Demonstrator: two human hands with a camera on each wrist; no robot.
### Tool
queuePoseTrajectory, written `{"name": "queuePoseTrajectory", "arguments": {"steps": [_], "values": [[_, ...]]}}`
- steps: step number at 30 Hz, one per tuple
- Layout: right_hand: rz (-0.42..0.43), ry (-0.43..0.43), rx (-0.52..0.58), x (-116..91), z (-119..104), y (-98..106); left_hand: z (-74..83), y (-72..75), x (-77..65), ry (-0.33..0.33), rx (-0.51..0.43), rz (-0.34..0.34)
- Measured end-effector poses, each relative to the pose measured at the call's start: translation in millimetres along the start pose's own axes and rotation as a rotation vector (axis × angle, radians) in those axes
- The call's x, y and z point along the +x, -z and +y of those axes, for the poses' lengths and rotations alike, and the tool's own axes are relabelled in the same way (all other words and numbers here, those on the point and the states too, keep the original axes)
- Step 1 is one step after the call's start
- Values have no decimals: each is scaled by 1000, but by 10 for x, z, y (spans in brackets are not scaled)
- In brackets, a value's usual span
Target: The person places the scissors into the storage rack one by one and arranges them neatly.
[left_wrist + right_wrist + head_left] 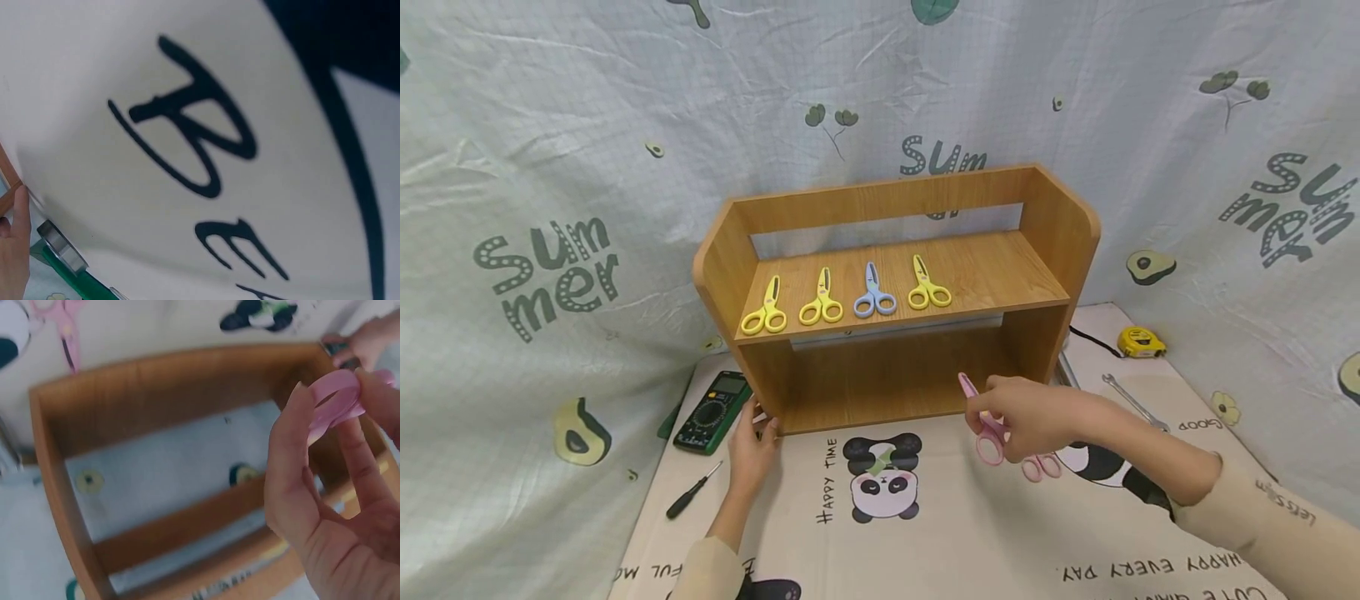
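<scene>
A two-tier wooden shelf (895, 421) stands on the patterned table cover. On its upper board lie yellow scissors (764, 320), another yellow pair (824, 310), blue scissors (874, 302) and a further yellow pair (928, 293), all blades to the back. My right hand (1030, 417) pinches pink scissors (989, 446) by the handle, in front of the lower compartment's right part. Beneath that hand, a second pink pair (1041, 467) lies on the table, its blades hidden in the head view. My left hand (754, 446) grips the shelf's lower left front corner.
Left of the shelf lie a green multimeter (711, 414) and a black-handled screwdriver (688, 496). To its right are a wrench (1131, 400) and a yellow tape measure (1141, 342). A printed curtain (625, 83) hangs behind. The lower compartment has an open front.
</scene>
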State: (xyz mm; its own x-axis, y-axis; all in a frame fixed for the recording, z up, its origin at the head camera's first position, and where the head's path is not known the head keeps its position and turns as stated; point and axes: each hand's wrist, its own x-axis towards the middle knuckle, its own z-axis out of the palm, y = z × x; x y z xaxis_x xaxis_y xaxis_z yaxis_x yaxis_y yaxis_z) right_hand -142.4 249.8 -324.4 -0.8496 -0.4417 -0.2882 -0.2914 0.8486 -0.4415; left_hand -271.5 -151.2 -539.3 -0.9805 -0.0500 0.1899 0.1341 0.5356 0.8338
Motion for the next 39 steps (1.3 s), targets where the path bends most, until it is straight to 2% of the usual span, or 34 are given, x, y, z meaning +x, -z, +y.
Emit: {"name": "queuePoseTrajectory", "arguments": {"steps": [9, 14, 17, 21, 28, 34, 39], "values": [[45, 83, -66, -118, -121, 627, 18, 7, -5, -5, 4, 17], [69, 91, -105, -44, -190, 957, 45, 18, -5, -5, 1, 12], [56, 56, -99, 45, -220, 1101, 41, 15, -7, -4, 1, 10], [53, -4, -105, 172, -241, 1233, 16, 0, -6, 0, 2, 15], [74, -52, -142, 381, -280, 1419, -4, -6, 4, 4, -4, -3], [55, -124, -163, 609, -299, 1514, -22, -10, 18, 10, -5, -7], [42, -153, -155, 780, -276, 1561, -38, -11, 25, -10, -10, 5]]}}
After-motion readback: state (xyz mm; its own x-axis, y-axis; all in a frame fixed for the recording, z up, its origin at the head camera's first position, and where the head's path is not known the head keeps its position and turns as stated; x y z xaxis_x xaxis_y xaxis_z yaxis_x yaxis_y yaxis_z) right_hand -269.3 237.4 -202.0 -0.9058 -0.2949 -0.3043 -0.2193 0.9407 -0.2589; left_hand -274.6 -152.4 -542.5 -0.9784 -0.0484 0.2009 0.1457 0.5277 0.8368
